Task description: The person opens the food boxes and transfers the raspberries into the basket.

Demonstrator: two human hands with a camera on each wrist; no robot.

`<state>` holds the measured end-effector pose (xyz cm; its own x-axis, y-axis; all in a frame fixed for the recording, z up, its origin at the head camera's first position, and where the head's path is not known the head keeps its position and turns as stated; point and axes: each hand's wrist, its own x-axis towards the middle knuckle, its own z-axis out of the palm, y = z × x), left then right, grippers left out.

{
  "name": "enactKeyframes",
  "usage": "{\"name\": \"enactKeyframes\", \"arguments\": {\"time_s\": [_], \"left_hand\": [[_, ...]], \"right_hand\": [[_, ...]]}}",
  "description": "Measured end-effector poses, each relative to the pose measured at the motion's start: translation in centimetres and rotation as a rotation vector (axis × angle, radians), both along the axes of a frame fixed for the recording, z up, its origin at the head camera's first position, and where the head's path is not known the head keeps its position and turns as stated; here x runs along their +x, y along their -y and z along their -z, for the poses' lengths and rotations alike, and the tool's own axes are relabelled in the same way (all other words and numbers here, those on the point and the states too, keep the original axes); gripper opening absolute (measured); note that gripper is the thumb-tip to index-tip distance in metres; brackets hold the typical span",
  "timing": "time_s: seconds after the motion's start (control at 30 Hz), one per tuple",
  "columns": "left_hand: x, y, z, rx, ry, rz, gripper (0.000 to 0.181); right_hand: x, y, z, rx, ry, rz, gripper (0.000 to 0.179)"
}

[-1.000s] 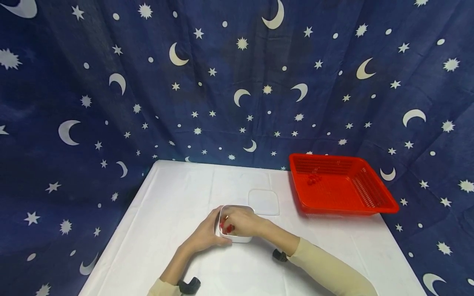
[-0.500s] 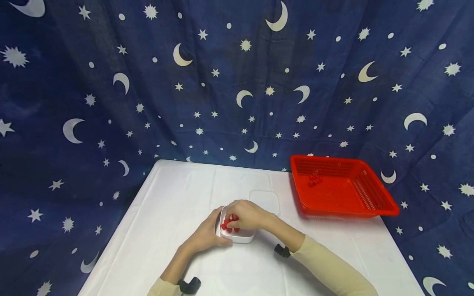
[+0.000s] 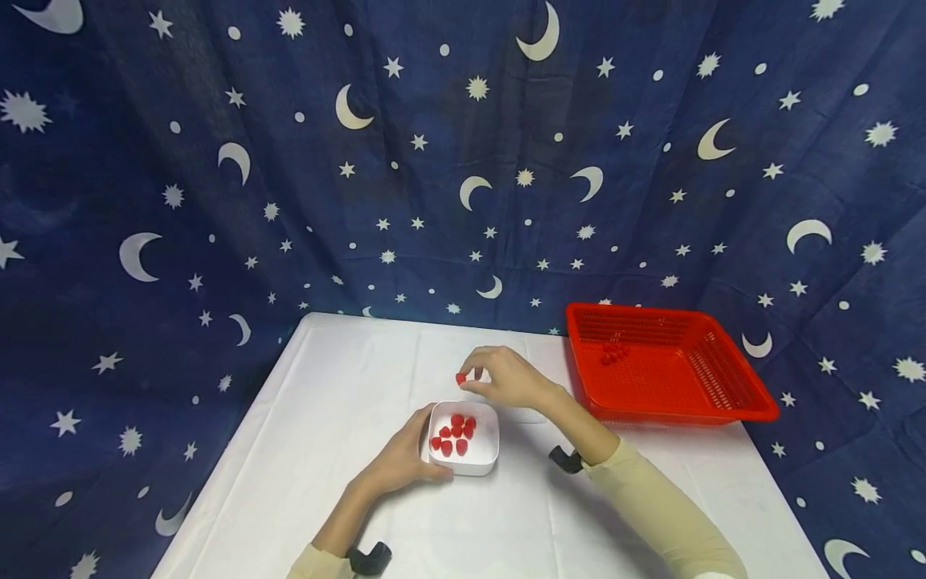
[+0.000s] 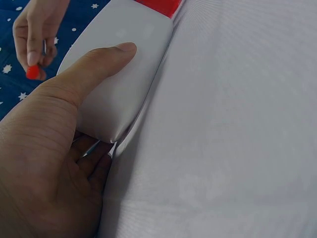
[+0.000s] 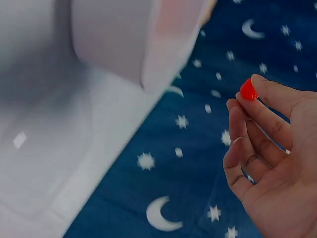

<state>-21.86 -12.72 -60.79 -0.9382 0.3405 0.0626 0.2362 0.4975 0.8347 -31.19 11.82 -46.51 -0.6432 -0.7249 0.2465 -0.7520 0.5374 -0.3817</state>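
I had the raspberry (image 5: 248, 89), bright red, bumpy and bluntly tapered, pinched between thumb and forefinger of my right hand (image 3: 512, 379), raised on the far side of the white box (image 3: 469, 468). I couldn't tell which way its tip or long axis pointed. My left hand (image 3: 402, 460) gripped the box, with red berries (image 3: 457, 432) inside; far right stood a red basket (image 3: 651, 386).

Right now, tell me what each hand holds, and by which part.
The right hand pinches a small red raspberry-shaped piece by one edge; the left hand grips an open, square, white box around its left side.
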Motion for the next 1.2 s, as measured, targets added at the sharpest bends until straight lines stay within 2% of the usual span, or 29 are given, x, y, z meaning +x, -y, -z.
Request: {"name": "enactKeyframes", "arguments": {"time_s": [0.1,0.27,0.57,0.77,1.03,1.2], "left_hand": [[0.0,0.0,0.1,-0.008,-0.001,-0.002,0.122],[0.1,-0.1,0.2,-0.009,0.004,-0.016,0.124],[0.1,-0.2,0.2,-0.019,0.006,-0.019,0.126],[0.1,-0.1,0.1,-0.005,0.008,-0.022,0.127],[0.0,-0.1,0.5,-0.027,0.003,-0.014,0.127],[-0.1,-0.1,0.4,-0.03,-0.002,-0.014,0.126]], "right_hand": [[-1.4,-1.3,-1.2,-0.074,-0.018,0.034,0.014],[-3.5,-3.9,-2.9,-0.168,-0.063,0.146,0.017],[-6.5,-9.1,-5.5,-0.151,-0.074,0.409,0.027],[-8.1,-11.9,-7.2,-0.175,-0.076,0.572,0.034],[-9.5,-15.3,-7.7,-0.186,-0.033,0.712,0.035],[-10.1,-17.3,-7.2,-0.169,-0.014,0.778,0.037]]}}
